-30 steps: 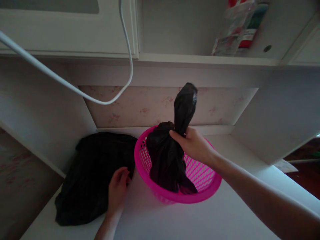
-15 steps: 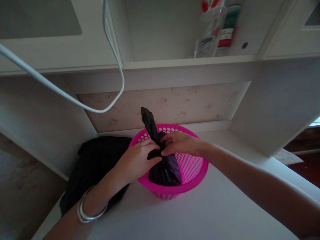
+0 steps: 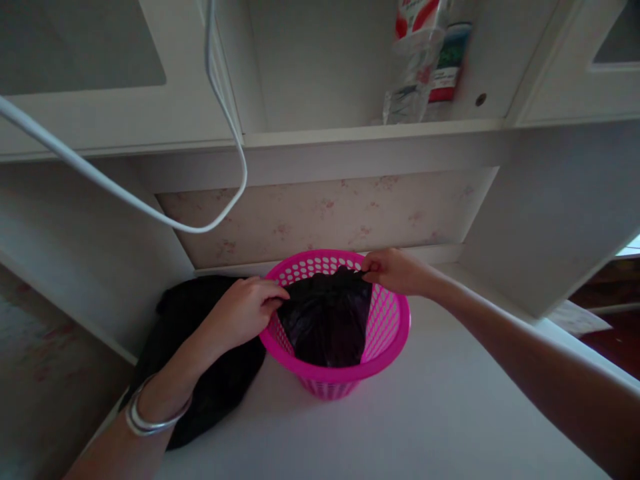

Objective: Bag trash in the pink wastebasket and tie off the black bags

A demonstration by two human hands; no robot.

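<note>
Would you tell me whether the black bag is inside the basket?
Inside: black bag sits within pink basket, both hands gripping its top edge.

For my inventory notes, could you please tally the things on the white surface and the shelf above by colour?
Black: 2, the bag in the basket and the cloth beside it
Pink: 1, the basket
White: 1, the cable
Mixed colours: 2, the packages on the shelf
Total: 6

dim white desk (image 3: pixel 400 433) under white shelf (image 3: pixel 370 130)
</note>
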